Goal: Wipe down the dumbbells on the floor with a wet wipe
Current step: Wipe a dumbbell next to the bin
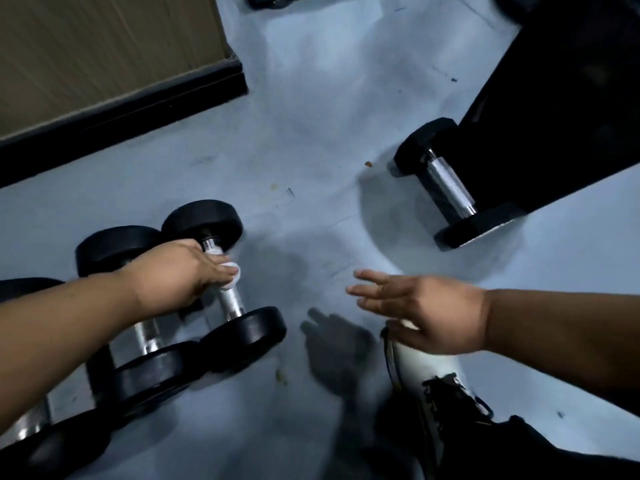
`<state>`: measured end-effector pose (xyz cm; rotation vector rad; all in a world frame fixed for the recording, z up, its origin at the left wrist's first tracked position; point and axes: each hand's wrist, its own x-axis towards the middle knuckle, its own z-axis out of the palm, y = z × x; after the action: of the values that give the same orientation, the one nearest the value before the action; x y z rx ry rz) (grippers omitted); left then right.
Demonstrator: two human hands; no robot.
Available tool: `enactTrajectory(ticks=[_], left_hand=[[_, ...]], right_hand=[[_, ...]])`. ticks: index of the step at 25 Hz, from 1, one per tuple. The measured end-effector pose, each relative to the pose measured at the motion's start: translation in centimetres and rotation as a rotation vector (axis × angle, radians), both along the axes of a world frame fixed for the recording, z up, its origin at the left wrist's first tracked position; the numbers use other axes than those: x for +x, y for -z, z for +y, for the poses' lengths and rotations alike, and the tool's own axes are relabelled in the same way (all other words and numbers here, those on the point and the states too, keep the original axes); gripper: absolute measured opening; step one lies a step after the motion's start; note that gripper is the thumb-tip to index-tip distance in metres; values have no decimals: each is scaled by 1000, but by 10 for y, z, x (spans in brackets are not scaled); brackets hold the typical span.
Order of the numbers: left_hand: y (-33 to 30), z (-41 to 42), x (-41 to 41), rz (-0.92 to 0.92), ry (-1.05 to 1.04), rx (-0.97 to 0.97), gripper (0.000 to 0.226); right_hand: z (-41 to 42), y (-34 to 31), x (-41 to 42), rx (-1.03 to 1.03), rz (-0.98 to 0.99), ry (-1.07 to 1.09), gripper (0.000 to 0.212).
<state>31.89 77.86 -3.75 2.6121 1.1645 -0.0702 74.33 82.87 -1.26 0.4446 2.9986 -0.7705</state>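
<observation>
While the left hand (180, 271) grips a white wipe (232, 271) around the chrome handle of a round dumbbell (225, 268) on the grey floor (311, 133), the right hand (415, 306) hovers open and empty. Handle wiping appears underway; next, likely the black heads, then the neighbouring dumbbell (128, 306) and the hex dumbbell (450, 183), well apart.

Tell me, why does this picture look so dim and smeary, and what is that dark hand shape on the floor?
Head view: dim, bluish light; motion blur smears the right hand and the shoe; the dark shape is that hand's shadow on the floor; the wide lens bends the wall edge; the dumbbell bar glints beside the left hand.
</observation>
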Motion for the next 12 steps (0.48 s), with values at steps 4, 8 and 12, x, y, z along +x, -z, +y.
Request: enactTrajectory(ticks=[4,8,12], left_hand=[[-2,46,23,-2,-54,-35,21],[4,92,110,-227,-46,135,38],[15,132,199,-411,-53,234,31]], right_hand=[[28,1,57,111,-38,226,50],[55,7,97,107,-88,452,64],[71,8,119,163,-98,541,72]])
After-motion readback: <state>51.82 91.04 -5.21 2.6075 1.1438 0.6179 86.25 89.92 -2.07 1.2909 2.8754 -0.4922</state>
